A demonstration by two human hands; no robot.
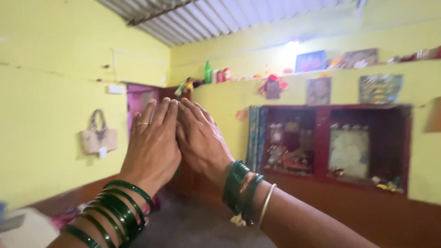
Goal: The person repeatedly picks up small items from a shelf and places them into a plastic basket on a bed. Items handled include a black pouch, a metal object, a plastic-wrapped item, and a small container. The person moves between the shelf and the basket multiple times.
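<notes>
Now, in the head view, both hands are raised in front of the camera, backs toward it, with the long axis of each running from the wrist up and away toward the far wall. The left hand (pixel 154 147) has its fingers (pixel 161 112) straight and close together, pointing up; a thin ring (pixel 143 123) sits on one finger. The right hand (pixel 202 140) leans to the left, so its fingertips touch the left hand's fingers near the top. Both are flat and stretched out, and neither holds anything.

Smooth, glossy green bangles (pixel 115 213) are stacked on the left wrist. More green bangles (pixel 239 183) and one thin pale bangle (pixel 266 204) circle the right wrist.

Behind the hands is a yellow painted wall (pixel 50 138) with a small woven bag (pixel 98 135) hanging on it. On the right a dark red niche (pixel 330 142) holds blurred items. A green bottle (pixel 207 72) stands upright on a high shelf (pixel 367 66), under a ribbed metal roof (pixel 220 18).
</notes>
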